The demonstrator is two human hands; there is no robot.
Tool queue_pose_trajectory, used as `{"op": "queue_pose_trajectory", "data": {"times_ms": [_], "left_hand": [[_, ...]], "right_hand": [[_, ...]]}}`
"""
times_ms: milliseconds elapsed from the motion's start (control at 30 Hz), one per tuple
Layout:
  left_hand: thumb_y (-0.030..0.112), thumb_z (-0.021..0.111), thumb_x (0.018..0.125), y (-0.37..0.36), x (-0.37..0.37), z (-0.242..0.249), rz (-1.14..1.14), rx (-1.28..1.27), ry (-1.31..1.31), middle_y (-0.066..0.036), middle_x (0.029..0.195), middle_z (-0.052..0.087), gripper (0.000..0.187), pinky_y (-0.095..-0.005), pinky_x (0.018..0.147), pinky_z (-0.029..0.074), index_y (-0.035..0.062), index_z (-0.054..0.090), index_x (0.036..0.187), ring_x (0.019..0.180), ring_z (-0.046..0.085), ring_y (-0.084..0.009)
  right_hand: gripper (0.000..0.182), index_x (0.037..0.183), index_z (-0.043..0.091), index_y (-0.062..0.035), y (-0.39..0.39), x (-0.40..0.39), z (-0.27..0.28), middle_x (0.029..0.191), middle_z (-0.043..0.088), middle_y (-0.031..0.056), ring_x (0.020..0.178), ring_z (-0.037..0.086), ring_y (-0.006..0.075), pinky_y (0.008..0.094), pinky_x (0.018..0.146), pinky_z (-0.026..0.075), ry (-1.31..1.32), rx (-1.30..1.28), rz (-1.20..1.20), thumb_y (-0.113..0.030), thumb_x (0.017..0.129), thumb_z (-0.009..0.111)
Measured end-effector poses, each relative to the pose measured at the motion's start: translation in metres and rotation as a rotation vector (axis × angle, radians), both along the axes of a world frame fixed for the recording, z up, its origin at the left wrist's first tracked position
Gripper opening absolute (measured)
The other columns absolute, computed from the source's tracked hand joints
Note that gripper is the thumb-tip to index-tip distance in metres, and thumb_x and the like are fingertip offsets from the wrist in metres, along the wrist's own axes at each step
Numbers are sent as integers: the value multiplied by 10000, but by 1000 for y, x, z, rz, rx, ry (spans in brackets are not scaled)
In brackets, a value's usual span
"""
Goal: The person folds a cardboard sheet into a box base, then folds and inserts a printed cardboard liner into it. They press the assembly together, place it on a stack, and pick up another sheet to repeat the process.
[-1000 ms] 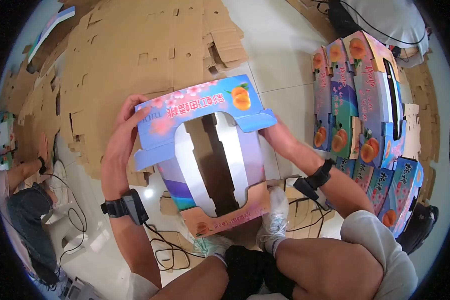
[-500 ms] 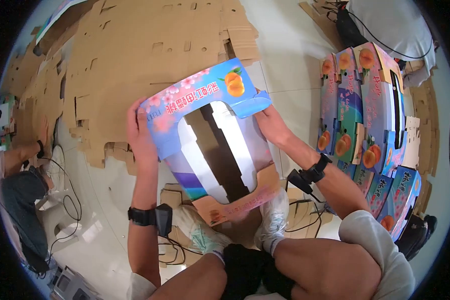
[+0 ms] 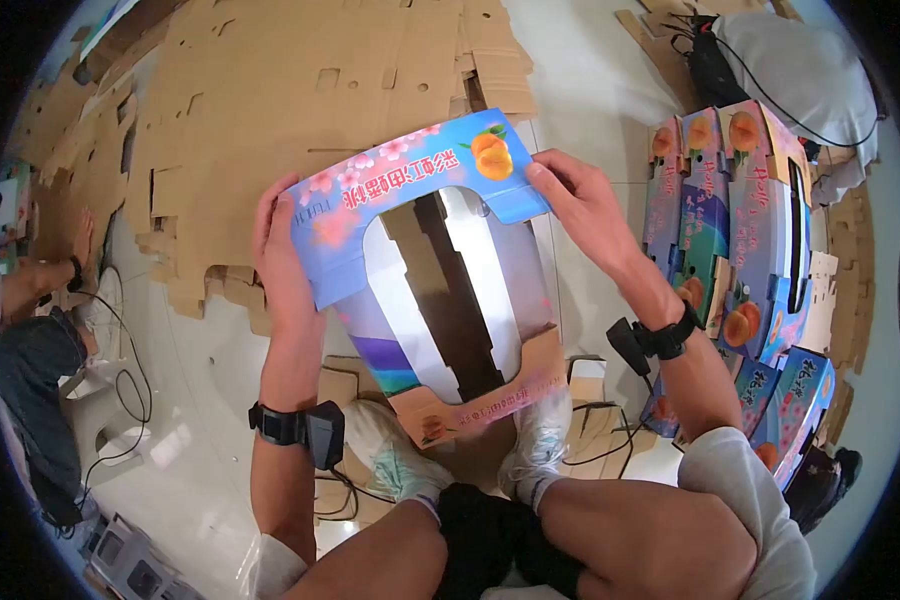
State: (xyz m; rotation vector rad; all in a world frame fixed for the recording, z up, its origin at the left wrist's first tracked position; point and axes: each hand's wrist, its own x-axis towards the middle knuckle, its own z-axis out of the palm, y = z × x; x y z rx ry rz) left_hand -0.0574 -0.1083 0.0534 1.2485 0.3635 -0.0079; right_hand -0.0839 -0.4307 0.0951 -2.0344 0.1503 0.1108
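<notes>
A printed cardboard fruit box [image 3: 330, 255], blue and pink with peaches and blossom on it, is held up tilted in front of my legs. Its large opening shows white inner flaps and a dark gap between them. My left hand [image 3: 280, 235] is closed on the far left corner, with some fingers hidden behind the panel. At the far right corner, my right hand [image 3: 577, 200] grips the edge, thumb on the printed face and fingers behind. The flap at that corner lies flat against the end panel.
Flat brown cardboard sheets [image 3: 270, 110] cover the floor ahead. Several folded peach boxes [image 3: 750, 220] are stacked at right, near a person in a light shirt [image 3: 805, 65]. Another person's leg [image 3: 35, 400] shows at left, beside a cable [image 3: 135, 390]. Cardboard pieces lie around my shoes.
My right hand has shifted from under the corner flap to the outer corner, and that flap now lies flat. The box has moved slightly right. My left hand keeps its hold.
</notes>
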Motion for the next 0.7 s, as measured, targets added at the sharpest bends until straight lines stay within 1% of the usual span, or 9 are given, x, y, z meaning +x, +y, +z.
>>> {"op": "queue_pose_trajectory", "data": {"times_ms": [67,100,167,267,367,467,567,667,700], "left_hand": [[254,457,1119,-11,-6,11,73,-61,2,-122,1295,662,371,-355,1025,534,32,595,1383,1174,663,-228],[254,453,1119,-9,-7,4,124,-41,-6,-120,1311,654,377,-355,1030,530,33,583,1396,1187,655,-227],[254,446,1118,-5,-9,-27,227,-6,-21,-118,1341,638,392,-357,1038,522,35,559,1423,1214,640,-224],[307,358,1148,-3,-41,-61,108,395,-142,-127,1299,606,438,-346,1084,446,-11,536,1392,1209,588,-217],[280,368,1150,-18,-67,-54,121,478,-144,-132,1337,574,428,-353,1105,413,-25,473,1432,1247,551,-219],[248,402,1147,-19,-77,-48,39,667,-204,-131,1363,547,447,-368,1124,389,-25,408,1502,1278,522,-214],[204,467,1130,1,-99,-65,-96,584,-86,-137,1604,424,594,-343,1184,350,-5,258,1645,1429,438,-225],[193,445,1141,6,-113,-48,-162,565,147,-127,1548,477,562,-334,1151,382,-9,276,1637,1368,483,-204],[189,443,1140,9,-112,-48,-199,543,131,-119,1525,494,561,-333,1139,393,-8,276,1639,1345,496,-199]], "right_hand": [[311,1059,738,8,-4,7,-5,807,628,92,728,582,156,327,712,486,-22,-111,72,-291,1056,651],[306,1069,733,5,-5,5,-10,811,632,112,722,593,191,338,707,491,-190,-255,89,-289,1056,651],[297,1088,723,0,-9,2,-21,818,639,151,710,614,260,360,697,500,-527,-545,127,-286,1054,650],[305,1088,698,16,-1,-5,2,810,669,212,720,636,360,419,692,514,-224,-532,104,-280,1058,635],[328,1065,679,34,6,-5,7,791,670,253,722,651,404,465,694,512,21,-337,85,-287,1067,616],[340,1068,658,43,3,-8,0,790,667,279,732,652,446,494,709,507,9,-313,91,-290,1080,594],[331,1091,632,35,4,-14,-13,803,668,279,759,651,463,495,708,503,-49,-280,67,-290,1093,569],[318,1100,605,30,5,-17,-18,820,667,279,778,646,474,496,711,502,-57,-271,65,-284,1101,554],[319,1098,600,29,5,-17,-21,824,665,279,780,645,473,495,712,502,-65,-278,73,-287,1102,553]]}}
